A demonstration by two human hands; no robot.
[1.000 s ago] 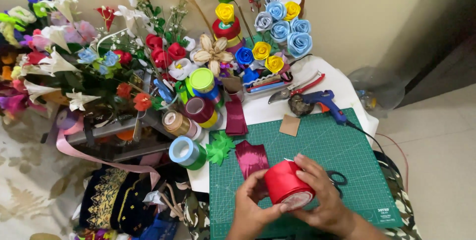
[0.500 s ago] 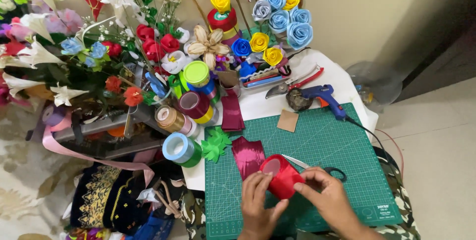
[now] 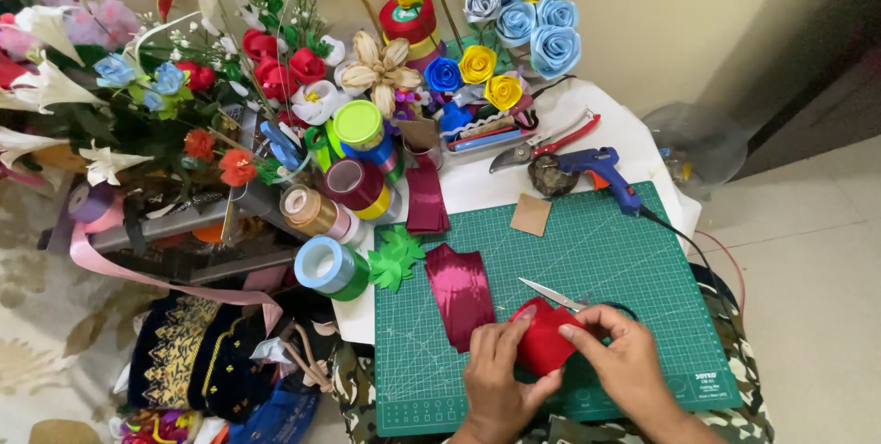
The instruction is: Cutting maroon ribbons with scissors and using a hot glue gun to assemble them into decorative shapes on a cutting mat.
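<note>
A red ribbon roll (image 3: 543, 338) sits low on the green cutting mat (image 3: 624, 251), gripped from both sides. My left hand (image 3: 500, 375) holds its left edge with the fingers curled over it. My right hand (image 3: 624, 361) holds its right side, thumb on top. Scissors (image 3: 551, 294) lie on the mat just behind the roll, their handles hidden by my right hand. A stack of maroon ribbon pieces (image 3: 459, 290) lies to the left of the roll.
A blue glue gun (image 3: 601, 172), red pruning shears (image 3: 541, 143) and a brown card square (image 3: 531, 215) lie at the back of the table. Ribbon spools (image 3: 330, 265), green paper leaves (image 3: 396, 256) and many ribbon flowers (image 3: 514, 22) crowd the left and back.
The red roll has come down from a raised, face-up position onto the mat, turned on edge. Both hands dropped with it and now grip it from the sides.
</note>
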